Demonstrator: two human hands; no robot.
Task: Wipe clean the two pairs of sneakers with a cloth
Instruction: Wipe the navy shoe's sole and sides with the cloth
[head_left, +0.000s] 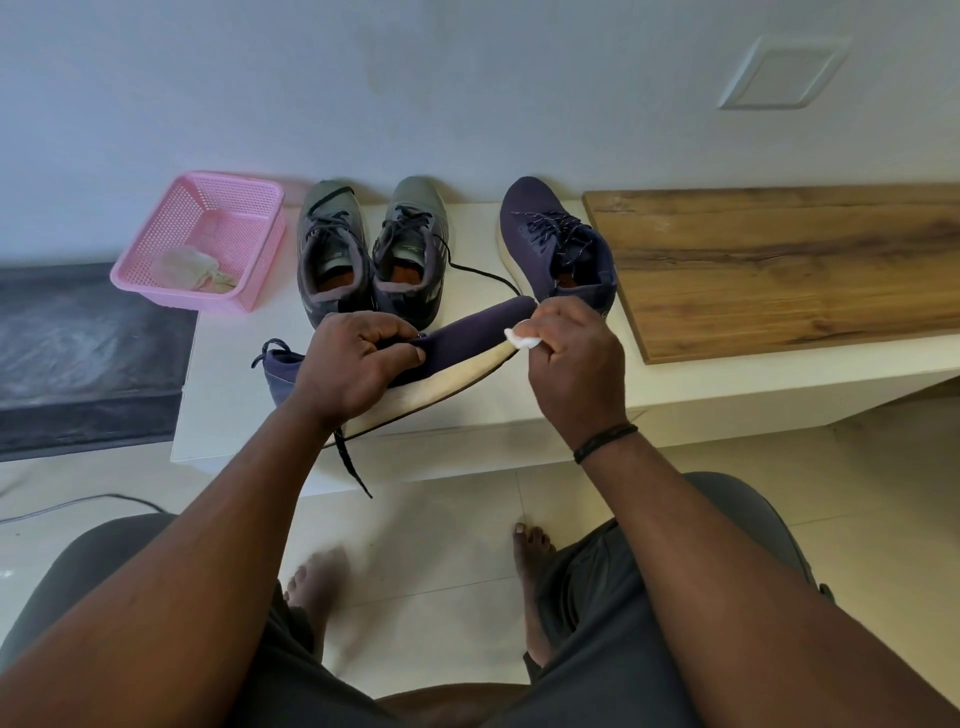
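My left hand (358, 358) clamps the navy sneaker (457, 340), tipped on its side at centre; my right hand (569, 353) pinches the cloth (521, 338) against its toe. I reckon its dangling lace (353, 467) could snag; its mate (558, 249) sits at one o'clock.

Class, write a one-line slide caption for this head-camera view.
Left hand holds a navy fabric sneaker while the right hand wipes its toe with a small white cloth.
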